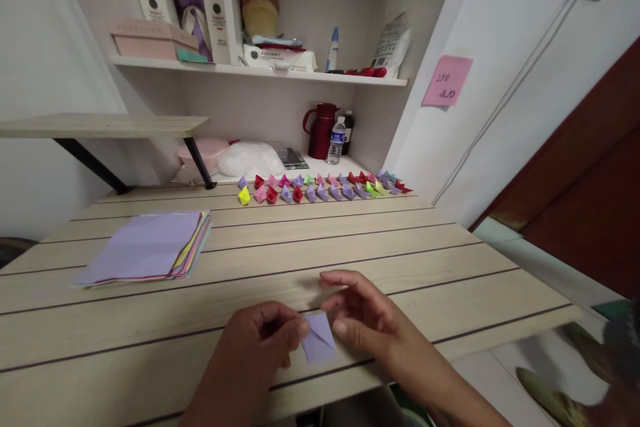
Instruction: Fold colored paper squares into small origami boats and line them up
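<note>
Near the table's front edge a small folded lilac paper piece (pixel 318 338) lies between both hands. My left hand (pixel 263 343) pinches its left side with thumb and curled fingers. My right hand (pixel 365 317) touches its right edge with the thumb, the fingers loosely curved and spread above it. A stack of coloured square paper sheets (pixel 150 252), lilac on top, lies on the left of the wooden table (pixel 450 260). Two rows of several small folded paper shapes (pixel 320 188) in many colours stand at the table's back edge.
Behind the table is a white shelf unit with a dark red jug (pixel 320 130), a water bottle (pixel 337 141), bottles and boxes. A wooden bracket shelf (pixel 100 125) juts out at the left. A pink sticky note (pixel 447 81) hangs on the right wall.
</note>
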`<state>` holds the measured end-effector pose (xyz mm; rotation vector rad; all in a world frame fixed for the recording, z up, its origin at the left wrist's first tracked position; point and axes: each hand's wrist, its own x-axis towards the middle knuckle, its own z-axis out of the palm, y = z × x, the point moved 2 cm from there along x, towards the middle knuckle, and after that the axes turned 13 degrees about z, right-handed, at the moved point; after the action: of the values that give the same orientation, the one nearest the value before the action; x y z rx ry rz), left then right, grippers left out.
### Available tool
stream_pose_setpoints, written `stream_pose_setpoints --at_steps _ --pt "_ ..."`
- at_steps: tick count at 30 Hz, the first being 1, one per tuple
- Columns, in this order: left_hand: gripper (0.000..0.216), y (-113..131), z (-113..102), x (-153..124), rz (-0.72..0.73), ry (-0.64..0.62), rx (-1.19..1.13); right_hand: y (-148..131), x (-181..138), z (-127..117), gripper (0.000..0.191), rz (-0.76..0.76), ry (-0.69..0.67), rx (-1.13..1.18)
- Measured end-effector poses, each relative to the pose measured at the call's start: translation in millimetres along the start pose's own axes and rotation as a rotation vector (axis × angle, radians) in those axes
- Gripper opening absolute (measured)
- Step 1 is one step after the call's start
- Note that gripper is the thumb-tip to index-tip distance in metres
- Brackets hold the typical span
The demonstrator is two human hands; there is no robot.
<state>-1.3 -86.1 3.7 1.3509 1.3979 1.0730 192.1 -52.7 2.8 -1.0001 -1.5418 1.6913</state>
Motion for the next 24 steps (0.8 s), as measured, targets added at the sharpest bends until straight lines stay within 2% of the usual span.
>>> stream_pose_setpoints --at_steps 1,3,6,9,14,19,22,24 --pt "0.029 2 0 1 -0.012 -0.072 -0.028 -4 -1 -2 0.038 -0.068 0.000 -0.099" --pt "0.030 6 0 4 -0.028 -0.179 -0.032 -11 -3 -2 0.024 -0.175 -0.007 -0.254" --pt "0.030 9 -2 10 -0.037 -0.306 0.091 -11 -4 1 0.007 -0.220 -0.021 -0.388" --pt "0.027 6 -3 16 -0.043 -0.379 0.197 0 -4 5 0.003 -0.260 0.056 -0.569" --pt "0.015 -1 0 19 0.086 -0.348 0.414 17 -4 7 0.010 -0.352 0.169 -0.831" --pt "0.016 1 2 14 0.199 -0.339 0.566 17 -6 9 0.020 -0.424 0.174 -0.902" --pt "0.016 3 3 12 0.225 -0.341 0.627 16 -7 12 0.013 -0.452 0.156 -0.943" --pt "0.017 -1 0 8 0.252 -0.284 0.691 17 -7 14 0.009 -0.436 0.179 -0.964"
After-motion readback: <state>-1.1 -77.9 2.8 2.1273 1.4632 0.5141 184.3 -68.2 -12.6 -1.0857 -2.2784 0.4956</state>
